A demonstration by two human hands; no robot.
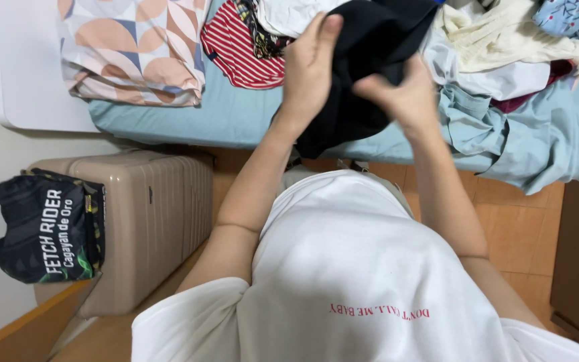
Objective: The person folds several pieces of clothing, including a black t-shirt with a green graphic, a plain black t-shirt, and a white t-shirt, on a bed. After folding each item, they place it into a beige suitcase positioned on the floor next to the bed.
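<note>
Both hands are up at top centre of the frame, on a black garment (370,60). Left hand (309,67) lies flat-ish against its left side, fingers extended upward and thumb tucked behind the cloth. Right hand (403,97) is closed in a pinch on a fold lower right. The garment hangs bunched between them, over the edge of the bed (236,121) with its light blue sheet.

Handling call: soft, limp, light fabric. No stiffness, so it will sag and fold wherever unsupported. Not fragile, low slip risk. Best grip looks like a hem or seam edge, two spaced points, so it spreads instead of clumping.

Around it: striped red top (239,50) just left of the left hand, a pile of pale clothes (497,40) upper right, patterned pillow (135,47) upper left. Beige suitcase (149,214) on the floor at left, dark bag (45,228) on top of it.
</note>
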